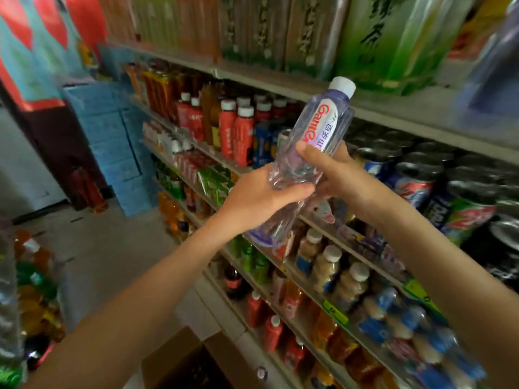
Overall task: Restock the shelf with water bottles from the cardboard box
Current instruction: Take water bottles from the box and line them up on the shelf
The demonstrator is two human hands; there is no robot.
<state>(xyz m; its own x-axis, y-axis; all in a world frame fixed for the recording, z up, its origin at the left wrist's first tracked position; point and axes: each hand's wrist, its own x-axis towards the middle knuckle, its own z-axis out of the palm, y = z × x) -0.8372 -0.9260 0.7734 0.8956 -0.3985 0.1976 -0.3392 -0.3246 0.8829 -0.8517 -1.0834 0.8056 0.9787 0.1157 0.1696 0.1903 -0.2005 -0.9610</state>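
Crowding drink shelves (280,88) back both hands' (261,197) bottle (314,136).

A water bottle (314,144) sits tilted between both hands, the left hand (258,197) low on it and the right hand (334,169) beside. Behind them runs the shelf (393,119); the cardboard box (179,357) lies below, on the floor.

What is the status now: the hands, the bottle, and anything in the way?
Both hands, left and right, grip one water bottle. Bottle tilted, cap up, in front of shelf. Not yet shelved. Cardboard box below. Nothing blocking.
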